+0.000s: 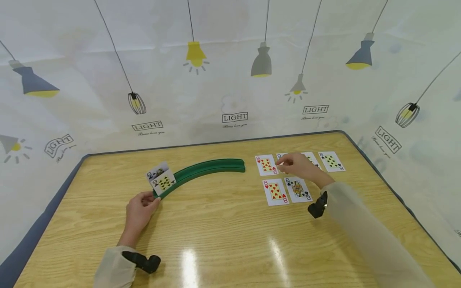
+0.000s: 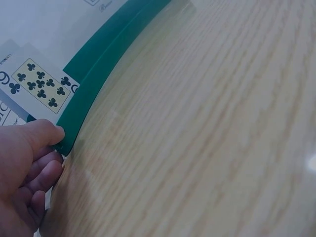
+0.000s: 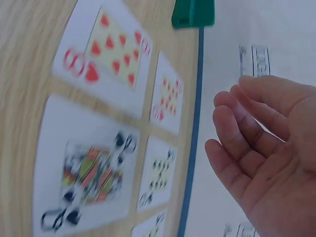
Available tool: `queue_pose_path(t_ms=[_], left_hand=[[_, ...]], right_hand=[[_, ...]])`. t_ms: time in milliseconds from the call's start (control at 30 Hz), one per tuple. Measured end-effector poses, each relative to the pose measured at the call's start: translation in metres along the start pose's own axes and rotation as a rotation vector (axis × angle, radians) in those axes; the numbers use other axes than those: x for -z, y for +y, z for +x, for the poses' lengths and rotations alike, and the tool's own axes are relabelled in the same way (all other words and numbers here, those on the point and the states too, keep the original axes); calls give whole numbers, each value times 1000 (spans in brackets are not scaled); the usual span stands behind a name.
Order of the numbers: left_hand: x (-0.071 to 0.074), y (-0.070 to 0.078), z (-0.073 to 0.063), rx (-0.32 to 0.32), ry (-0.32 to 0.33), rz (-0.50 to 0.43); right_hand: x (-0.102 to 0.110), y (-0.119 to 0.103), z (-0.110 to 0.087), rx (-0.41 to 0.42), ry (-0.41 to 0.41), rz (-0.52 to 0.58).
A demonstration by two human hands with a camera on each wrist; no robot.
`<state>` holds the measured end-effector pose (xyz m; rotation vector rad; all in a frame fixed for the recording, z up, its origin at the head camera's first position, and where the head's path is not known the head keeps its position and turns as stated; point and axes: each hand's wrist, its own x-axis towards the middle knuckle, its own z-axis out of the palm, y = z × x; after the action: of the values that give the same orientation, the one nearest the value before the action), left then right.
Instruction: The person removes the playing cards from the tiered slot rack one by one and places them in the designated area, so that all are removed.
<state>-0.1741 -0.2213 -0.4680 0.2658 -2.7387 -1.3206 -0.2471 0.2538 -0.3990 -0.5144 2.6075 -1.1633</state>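
Note:
My left hand (image 1: 139,212) pinches the near left end of a curved green card holder (image 1: 209,166), thumb in front and fingers behind. Two playing cards stand in its slot at that end: a nine of clubs (image 2: 39,84) in front, and a black queen (image 1: 157,172) partly covered behind it. Over the rows of cards on the right, my right hand (image 1: 297,165) hovers with loosely bent fingers and nothing between them. Below it lie an eight of hearts (image 3: 108,54) and a queen of spades (image 3: 89,168). It partly hides the back-row cards in the head view.
In the back row lie a red hearts card (image 1: 266,165), a spades card (image 3: 159,173) and a black-suited card (image 1: 331,161) at the right end. The wooden table (image 1: 216,236) meets a wall covering (image 1: 230,92) printed with lamps along its back and sides.

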Motion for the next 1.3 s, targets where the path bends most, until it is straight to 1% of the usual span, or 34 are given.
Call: queue_pose_path(t_ms=[200, 400, 600, 867, 1000, 1133, 1300], left_hand=[[1, 3, -2, 8, -17, -10], [2, 4, -2, 16, -14, -17], [1, 4, -3, 21, -14, -13], [1, 6, -3, 14, -16, -10], [1, 6, -3, 11, -12, -11], [1, 6, -4, 14, -11, -9], [1, 5, -3, 19, -16, -9]], right_hand=[[-19, -31, 19, 80, -53, -33], [-42, -58, 37, 109, -87, -28], [-68, -79, 57, 157, -131, -23], [-101, -100, 79, 229, -128, -1], [-116, -112, 87, 234, -130, 33], [-129, -124, 94, 212, -136, 71], [-143, -137, 105, 197, -150, 67]])
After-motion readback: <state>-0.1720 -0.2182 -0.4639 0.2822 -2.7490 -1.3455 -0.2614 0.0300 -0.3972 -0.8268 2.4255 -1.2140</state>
